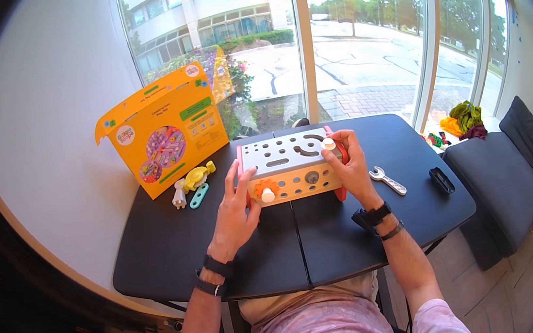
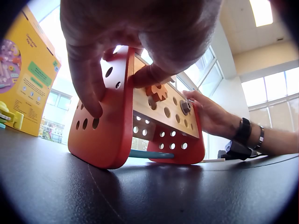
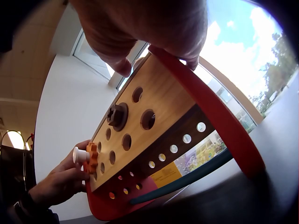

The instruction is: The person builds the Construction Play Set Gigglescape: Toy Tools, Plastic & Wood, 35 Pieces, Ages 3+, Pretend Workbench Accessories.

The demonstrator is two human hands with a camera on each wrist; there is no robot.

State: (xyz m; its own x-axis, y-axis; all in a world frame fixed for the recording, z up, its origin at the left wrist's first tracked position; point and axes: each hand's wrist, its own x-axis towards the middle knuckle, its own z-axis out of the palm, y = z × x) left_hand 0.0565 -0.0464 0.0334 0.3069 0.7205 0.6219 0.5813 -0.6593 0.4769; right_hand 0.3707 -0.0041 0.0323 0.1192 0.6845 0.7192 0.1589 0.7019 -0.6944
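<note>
A toy workbench (image 1: 287, 178) with a grey slotted top, a wooden front full of holes and red side panels stands on the black table. My left hand (image 1: 230, 220) grips its left end, fingers on the outside of the red panel (image 2: 105, 133) and thumb against the wooden front. At the other end, my right hand (image 1: 353, 168) holds the right side, its thumb beside a white peg (image 1: 327, 143) in the top. An orange gear (image 3: 92, 157) with a white peg (image 3: 80, 155) and a brown bolt (image 3: 117, 116) sit in the front. Low between the side panels runs a teal bar (image 3: 187, 179).
At the back left stands a yellow toy box (image 1: 173, 124); before it lie yellow and white toy pieces (image 1: 196, 176) and a teal strip (image 1: 199, 195). To the right are a white toy wrench (image 1: 388, 181) and a black case (image 1: 441, 181). A grey chair (image 1: 496, 166) adjoins the table.
</note>
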